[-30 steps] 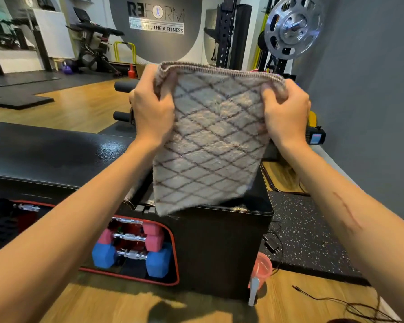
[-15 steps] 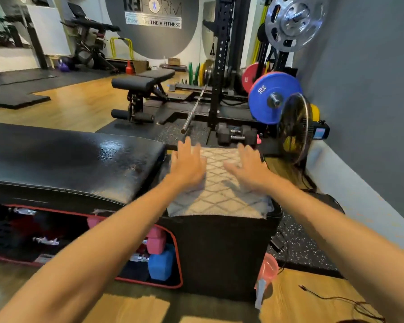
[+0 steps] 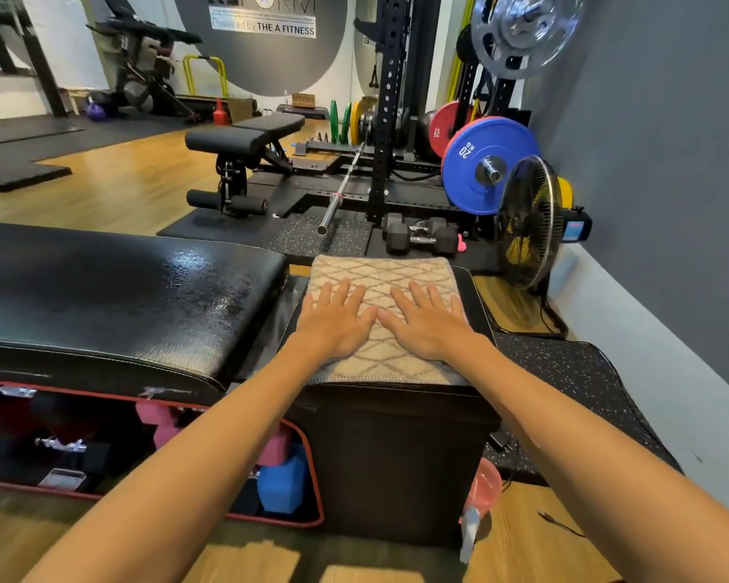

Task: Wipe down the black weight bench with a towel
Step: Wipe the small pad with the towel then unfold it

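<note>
A long black weight bench [image 3: 102, 296] with a glossy, cracked pad runs from the left edge to the middle. Its shorter, lower end section [image 3: 476, 300] sits at the right. A beige towel with a brown diamond pattern [image 3: 379, 269] lies spread flat on that end section. My left hand [image 3: 337, 324] and my right hand [image 3: 426, 328] rest palm-down side by side on the towel, fingers spread and thumbs nearly touching. Neither hand grips the cloth.
Pink and blue dumbbells [image 3: 283, 486] sit in the red-trimmed opening under the bench. A floor fan [image 3: 527, 223], a blue weight plate [image 3: 480, 162], black dumbbells [image 3: 417, 237] and a barbell [image 3: 341, 191] stand beyond. A pink bowl [image 3: 485, 486] lies on the floor; the grey wall is to the right.
Both hands held the towel up by its top corners, then laid it flat on the bench's right end. They now press on it with fingers spread wider.
</note>
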{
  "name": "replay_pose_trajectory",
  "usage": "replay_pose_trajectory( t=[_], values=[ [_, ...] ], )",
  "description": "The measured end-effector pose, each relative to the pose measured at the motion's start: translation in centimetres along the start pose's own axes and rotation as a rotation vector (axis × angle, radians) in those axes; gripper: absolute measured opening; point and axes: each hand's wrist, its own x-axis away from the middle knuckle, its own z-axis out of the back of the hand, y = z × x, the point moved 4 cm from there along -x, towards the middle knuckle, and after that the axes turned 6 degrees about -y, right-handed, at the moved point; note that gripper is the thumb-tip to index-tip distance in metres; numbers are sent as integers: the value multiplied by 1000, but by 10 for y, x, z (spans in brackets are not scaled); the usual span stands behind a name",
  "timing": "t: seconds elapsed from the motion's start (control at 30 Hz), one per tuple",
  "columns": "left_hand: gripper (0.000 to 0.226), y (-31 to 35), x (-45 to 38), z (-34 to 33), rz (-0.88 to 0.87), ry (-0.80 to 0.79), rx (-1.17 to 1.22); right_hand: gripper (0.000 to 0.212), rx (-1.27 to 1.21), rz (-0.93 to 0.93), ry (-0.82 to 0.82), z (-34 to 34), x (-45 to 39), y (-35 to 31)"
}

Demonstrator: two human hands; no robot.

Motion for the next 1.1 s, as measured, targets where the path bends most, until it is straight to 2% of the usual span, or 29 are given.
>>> replay_pose_trajectory(
  t=[0.43, 0.73, 1.1],
  values=[
    [63, -15, -60, 9, 1, -24, 13, 75, -9, -18, 7, 13, -57, 6],
    [63, -6, -117, 11, 51, 20, -35, 71, -37, -55, 65, 26, -106, 28],
    [64, 20, -121, 13, -1, 48, -148, 72, -13, -20, 85, 25, -91, 55]
  ],
)
